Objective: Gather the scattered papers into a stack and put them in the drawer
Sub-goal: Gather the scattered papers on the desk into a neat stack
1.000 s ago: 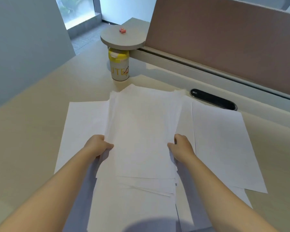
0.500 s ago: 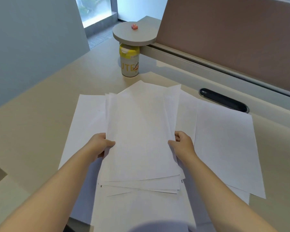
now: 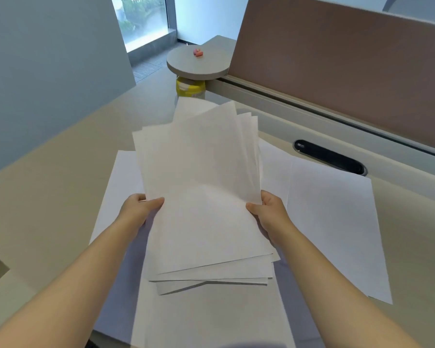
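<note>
A loose stack of white papers [image 3: 204,192] is lifted off the beige desk [image 3: 48,197], its far end tilted up and its sheets unevenly fanned. My left hand [image 3: 138,209] grips the stack's left edge and my right hand [image 3: 269,217] grips its right edge. Several more white sheets still lie flat underneath: one sheet to the right [image 3: 334,222], one sheet to the left [image 3: 121,187], and one sheet at the near edge [image 3: 211,320]. No drawer is in view.
A yellow can [image 3: 190,89] stands at the back under a round grey shelf [image 3: 197,65] with a small pink object [image 3: 198,52] on it. A brown partition [image 3: 337,61] lines the desk's far side, with a black cable slot [image 3: 329,156] before it.
Both hands have raised the gathered stack off the desk and tilted its far end upward. The sheets left on the desk have not moved.
</note>
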Action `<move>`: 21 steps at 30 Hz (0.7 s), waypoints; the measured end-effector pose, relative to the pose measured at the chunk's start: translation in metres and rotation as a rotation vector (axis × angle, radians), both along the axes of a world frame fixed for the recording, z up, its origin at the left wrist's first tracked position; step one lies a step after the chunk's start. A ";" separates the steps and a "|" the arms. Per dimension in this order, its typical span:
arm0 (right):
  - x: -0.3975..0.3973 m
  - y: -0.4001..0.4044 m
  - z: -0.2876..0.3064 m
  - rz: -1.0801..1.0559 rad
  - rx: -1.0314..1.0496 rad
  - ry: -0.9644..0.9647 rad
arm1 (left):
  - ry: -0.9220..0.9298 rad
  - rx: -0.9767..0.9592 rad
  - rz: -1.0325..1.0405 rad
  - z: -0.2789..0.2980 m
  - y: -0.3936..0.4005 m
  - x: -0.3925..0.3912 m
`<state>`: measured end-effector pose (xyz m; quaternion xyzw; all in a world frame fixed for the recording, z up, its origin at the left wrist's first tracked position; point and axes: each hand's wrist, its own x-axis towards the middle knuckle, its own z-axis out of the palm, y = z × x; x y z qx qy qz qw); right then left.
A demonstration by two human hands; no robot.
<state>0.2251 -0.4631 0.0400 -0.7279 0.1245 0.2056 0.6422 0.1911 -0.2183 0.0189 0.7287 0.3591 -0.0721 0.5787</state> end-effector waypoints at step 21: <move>-0.029 -0.162 -0.060 0.414 -1.118 0.046 | 0.064 0.419 -0.056 -0.027 -0.127 0.001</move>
